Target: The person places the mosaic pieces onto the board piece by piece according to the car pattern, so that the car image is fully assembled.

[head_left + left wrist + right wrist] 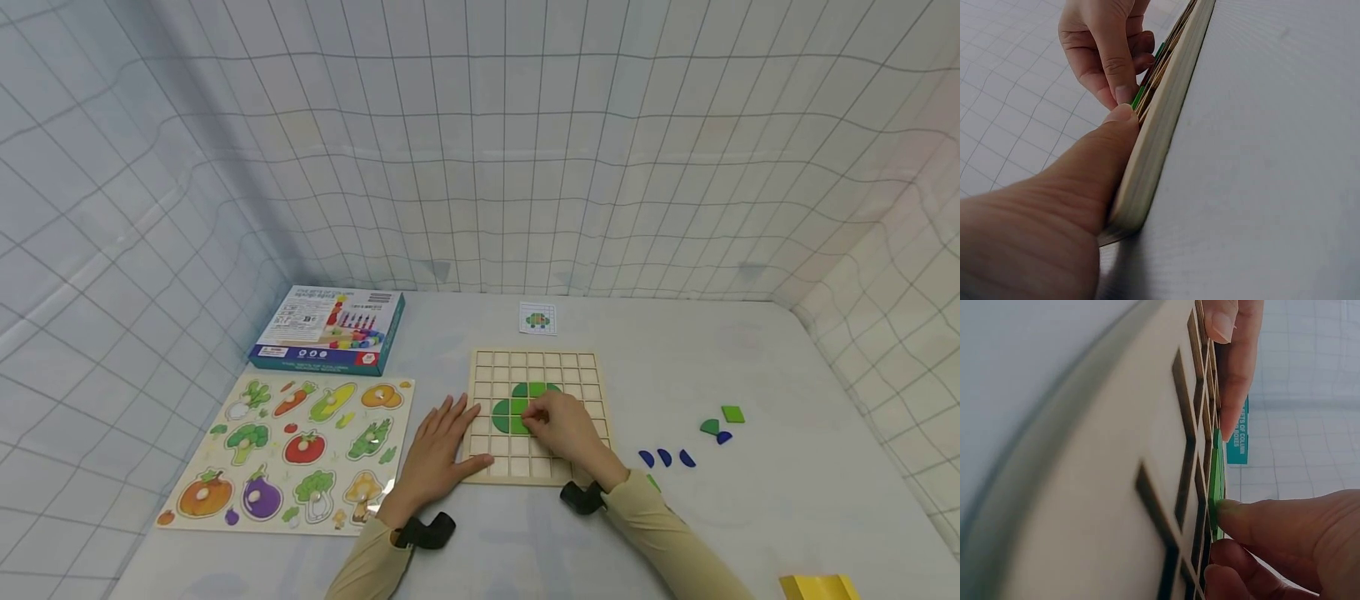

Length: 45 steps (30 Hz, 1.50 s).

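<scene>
A wooden grid board (517, 468) lies in front of me in the head view. Bright green squares (518, 406) and darker green rounded pieces (501, 417) sit in its cells. My left hand (438, 454) rests with fingers spread along the board's left edge, thumb over the near corner. Over the middle of the grid, my right hand (567, 427) pinches at a green square (518, 425), which its fingers partly cover. The right wrist view has the thumb (1254, 515) right at a green piece (1215, 487) on the board. A small pattern card (537, 319) lies beyond the board.
Right of the board lie several blue half-circles (664, 457), a green square (733, 414) and a dark green piece (709, 427). A vegetable puzzle board (296, 467) and a boxed toy (326, 329) are at left. Something yellow (819, 587) shows at the near right.
</scene>
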Motion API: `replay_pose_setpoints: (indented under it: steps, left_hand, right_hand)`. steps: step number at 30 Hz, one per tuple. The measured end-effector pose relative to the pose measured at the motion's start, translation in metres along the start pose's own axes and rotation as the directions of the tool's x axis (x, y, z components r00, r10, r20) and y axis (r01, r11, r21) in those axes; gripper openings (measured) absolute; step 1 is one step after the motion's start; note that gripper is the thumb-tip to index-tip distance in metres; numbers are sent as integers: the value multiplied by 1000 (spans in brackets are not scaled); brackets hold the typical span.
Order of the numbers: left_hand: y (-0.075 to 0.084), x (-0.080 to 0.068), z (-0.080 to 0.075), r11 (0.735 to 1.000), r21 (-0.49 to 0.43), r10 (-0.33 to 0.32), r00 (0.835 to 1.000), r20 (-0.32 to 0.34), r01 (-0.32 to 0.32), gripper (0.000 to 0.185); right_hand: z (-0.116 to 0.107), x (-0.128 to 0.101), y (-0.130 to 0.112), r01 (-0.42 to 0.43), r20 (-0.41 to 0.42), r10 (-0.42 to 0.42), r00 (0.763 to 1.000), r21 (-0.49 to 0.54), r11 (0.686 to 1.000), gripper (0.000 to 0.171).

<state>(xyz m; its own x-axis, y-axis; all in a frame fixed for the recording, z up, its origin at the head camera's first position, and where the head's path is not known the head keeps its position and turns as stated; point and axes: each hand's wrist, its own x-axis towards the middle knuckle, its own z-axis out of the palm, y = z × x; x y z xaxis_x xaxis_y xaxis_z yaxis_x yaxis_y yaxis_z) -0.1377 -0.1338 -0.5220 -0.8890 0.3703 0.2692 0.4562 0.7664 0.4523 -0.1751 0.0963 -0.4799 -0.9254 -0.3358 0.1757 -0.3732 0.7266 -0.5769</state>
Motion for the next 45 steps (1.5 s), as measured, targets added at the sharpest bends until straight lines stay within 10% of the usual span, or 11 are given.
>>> replay_pose_setpoints:
  steps: [16, 23, 34, 45]
  left_hand:
    - [2, 1, -3, 1000, 1, -14, 1000, 9, 14, 78]
    - [1, 1, -2, 1000, -3, -27, 999, 33, 27, 78]
    - [0, 0, -1, 999, 3, -49, 997, 57, 49, 80]
    - [1, 0, -2, 1000, -7, -18, 999, 26, 18, 79]
  right_hand:
    - [-19, -23, 13, 111, 120, -121, 985, 88, 990, 10]
    - [-55, -43, 40, 168, 30, -169, 985, 38, 985, 8]
    - [-134, -62, 101, -136, -94, 122, 988, -168, 976, 10]
    - [-175, -83, 159, -350, 3, 356, 934, -174, 920, 49]
